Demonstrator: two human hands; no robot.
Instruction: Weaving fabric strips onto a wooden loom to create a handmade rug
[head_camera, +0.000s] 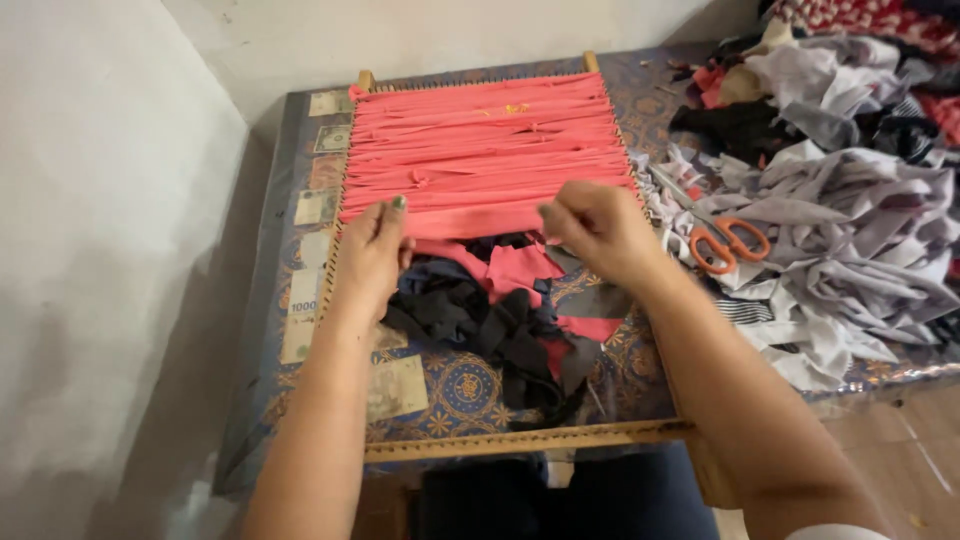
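Two hands worked at the near edge of the pink strips (480, 150), which lay stretched side by side across a wooden frame (520, 438) on the table (640, 375), filling its far half. The left hand (370, 255) rested fingers-down on the lowest strip near the frame's left side, curled onto the cloth, though I could not tell whether it truly pinched anything. The right hand (600, 228) was closed in a loose fist at the same edge toward the right, thumb and fingertips pinched together on what looked like the strip's end. Just below both hands, inside the frame, sat a heap of dark and pink scraps (500, 320). Banknotes (315, 205) lay flat under the clear table cover along the left side. To the right, orange-handled scissors (725, 240) rested on a big pile of grey and white rags (850, 230), with darker and red cloth farther back.
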